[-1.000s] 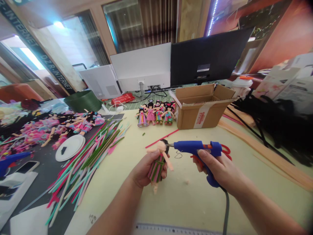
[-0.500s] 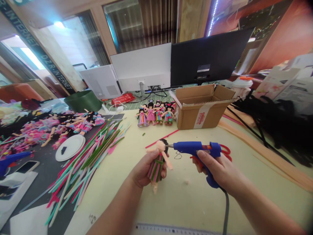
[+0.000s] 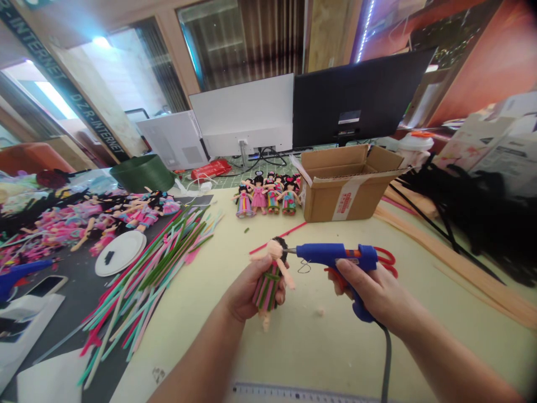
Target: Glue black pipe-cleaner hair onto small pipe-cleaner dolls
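Observation:
My left hand (image 3: 250, 288) is closed around the body of a small pipe-cleaner doll (image 3: 268, 285), which has a green-and-pink striped skirt, pale arms and black hair. The doll is upright, its head toward the far side. In my right hand (image 3: 373, 285) is a blue hot glue gun (image 3: 321, 253), its handle gripped and my fingers at the red trigger. The metal nozzle meets the doll's black hair at the right side of the head. A grey cord hangs from the gun's handle. Behind the gun, red scissor handles (image 3: 386, 262) show in part.
Several finished dolls (image 3: 259, 196) stand beside an open cardboard box (image 3: 352, 196). Coloured pipe cleaners (image 3: 155, 280) lie to the left, near white discs (image 3: 121, 253) and a doll pile. Black fuzzy strands (image 3: 482, 224) are heaped right. A ruler (image 3: 293, 393) lies along the near edge.
The glue gun has shifted very slightly left with my right hand, its nozzle still at the doll's hair. My left hand and the doll are almost unmoved.

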A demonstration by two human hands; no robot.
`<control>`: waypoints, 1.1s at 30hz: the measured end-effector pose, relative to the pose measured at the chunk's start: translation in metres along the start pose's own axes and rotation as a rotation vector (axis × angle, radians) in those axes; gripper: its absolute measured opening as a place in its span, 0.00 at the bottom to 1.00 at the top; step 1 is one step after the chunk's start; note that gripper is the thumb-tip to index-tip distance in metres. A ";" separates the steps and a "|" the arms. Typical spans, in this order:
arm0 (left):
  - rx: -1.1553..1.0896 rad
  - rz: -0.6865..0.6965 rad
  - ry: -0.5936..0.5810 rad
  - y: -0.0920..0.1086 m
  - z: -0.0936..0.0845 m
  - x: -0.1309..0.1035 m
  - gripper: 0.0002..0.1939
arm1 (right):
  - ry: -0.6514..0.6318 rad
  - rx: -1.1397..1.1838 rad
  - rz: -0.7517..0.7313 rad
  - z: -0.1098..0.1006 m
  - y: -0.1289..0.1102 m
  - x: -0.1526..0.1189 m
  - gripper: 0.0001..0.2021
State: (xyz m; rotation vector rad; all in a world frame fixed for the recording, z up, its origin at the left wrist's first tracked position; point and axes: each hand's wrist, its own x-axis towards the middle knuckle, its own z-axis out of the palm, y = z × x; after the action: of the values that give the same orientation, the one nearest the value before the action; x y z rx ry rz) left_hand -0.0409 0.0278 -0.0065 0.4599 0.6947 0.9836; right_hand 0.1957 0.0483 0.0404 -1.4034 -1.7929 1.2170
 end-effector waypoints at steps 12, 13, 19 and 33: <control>0.003 0.037 -0.001 0.000 -0.002 0.002 0.19 | 0.124 -0.109 -0.128 0.005 -0.013 -0.003 0.23; 0.000 0.048 0.003 0.001 -0.001 0.002 0.18 | 0.148 -0.120 -0.134 0.003 -0.011 -0.002 0.23; -0.016 0.102 0.042 0.007 0.001 0.001 0.17 | 0.259 -0.345 0.067 -0.006 0.018 0.025 0.20; 0.018 0.150 -0.017 0.009 -0.007 0.002 0.14 | 0.183 -0.386 -0.118 -0.045 0.000 0.002 0.16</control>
State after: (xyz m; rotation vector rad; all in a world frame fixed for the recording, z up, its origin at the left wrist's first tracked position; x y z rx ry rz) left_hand -0.0502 0.0343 -0.0061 0.5421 0.6616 1.1141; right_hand 0.2327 0.0645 0.0598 -1.5317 -2.0172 0.6799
